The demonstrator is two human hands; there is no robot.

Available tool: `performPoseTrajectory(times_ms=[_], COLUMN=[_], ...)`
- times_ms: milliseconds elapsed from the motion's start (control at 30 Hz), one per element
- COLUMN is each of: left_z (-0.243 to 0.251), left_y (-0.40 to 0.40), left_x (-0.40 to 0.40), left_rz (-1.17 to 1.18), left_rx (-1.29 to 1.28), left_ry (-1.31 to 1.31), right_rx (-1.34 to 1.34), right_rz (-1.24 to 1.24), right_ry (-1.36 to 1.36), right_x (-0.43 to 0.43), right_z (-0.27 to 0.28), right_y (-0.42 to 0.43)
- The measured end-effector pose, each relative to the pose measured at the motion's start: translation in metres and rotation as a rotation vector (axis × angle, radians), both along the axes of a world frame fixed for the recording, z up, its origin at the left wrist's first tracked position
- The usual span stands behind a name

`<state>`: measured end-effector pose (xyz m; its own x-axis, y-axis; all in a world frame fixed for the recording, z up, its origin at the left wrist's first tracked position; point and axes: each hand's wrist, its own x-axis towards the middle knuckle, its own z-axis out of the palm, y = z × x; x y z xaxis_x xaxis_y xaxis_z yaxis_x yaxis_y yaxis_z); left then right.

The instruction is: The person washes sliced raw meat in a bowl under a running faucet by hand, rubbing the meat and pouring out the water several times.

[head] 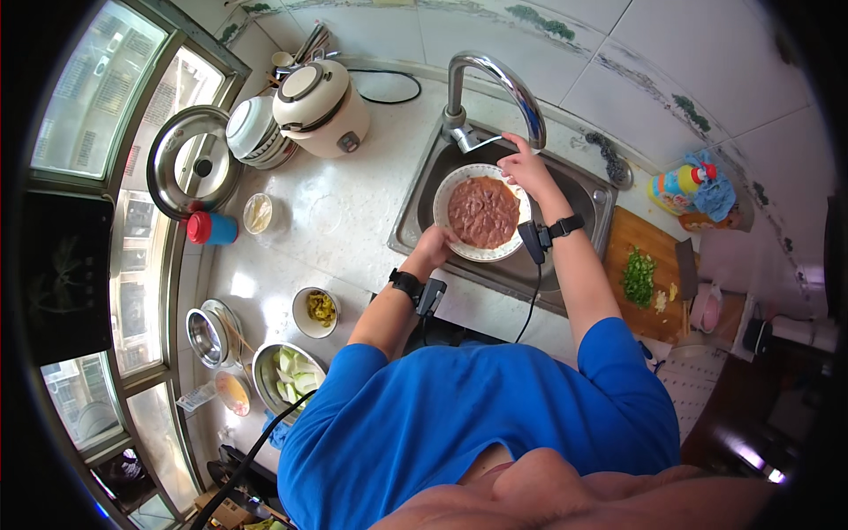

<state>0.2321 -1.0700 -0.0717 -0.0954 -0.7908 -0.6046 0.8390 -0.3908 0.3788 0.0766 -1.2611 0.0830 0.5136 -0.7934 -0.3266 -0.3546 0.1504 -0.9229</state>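
Observation:
A white bowl (438,216) of raw, reddish-brown meat pieces (484,212) is over the stainless steel sink (578,199). My left hand (435,245) grips the bowl's near left rim, its fingertips partly hidden. At the bowl's far right side is my right hand (523,165), with one finger raised to the lever of the chrome faucet (498,83) and the others spread near the rim. Whether the right hand bears any of the bowl's weight cannot be told. The faucet's spout arches just beyond the right hand, and no water is seen flowing.
A rice cooker (322,109) and stacked bowls (254,130) stand back left. Along the left counter are a small bowl of yellow-green food (317,312) and a metal bowl of cut pale green vegetable (293,375). Rightward, a wooden cutting board (619,238) holds chopped greens (638,277) and a cleaver (687,268).

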Motion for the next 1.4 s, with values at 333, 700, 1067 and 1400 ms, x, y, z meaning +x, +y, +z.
performPoseTrajectory(times_ms=[333,700,1067,1400], left_z=[0.049,0.035,0.056,0.034], left_y=[-0.029,-0.040,-0.051,-0.049], left_x=[-0.025,-0.032,-0.034,-0.021], left_rz=[-0.052,-0.144,-0.092,-0.189], left_rx=[0.025,-0.026,-0.038,-0.074], left_ry=[-0.059,-0.080,-0.075,-0.060], right_rx=[0.372,-0.088,-0.525,-0.766], right_rz=[-0.039,-0.070,0.295,0.405], right_ry=[-0.140,0.332,0.626,0.688], right_x=[-0.022,-0.037,-0.027,-0.034], right_z=[-0.051,-0.098,-0.081,-0.006], right_y=[0.010,0.043,0.039,0.065])
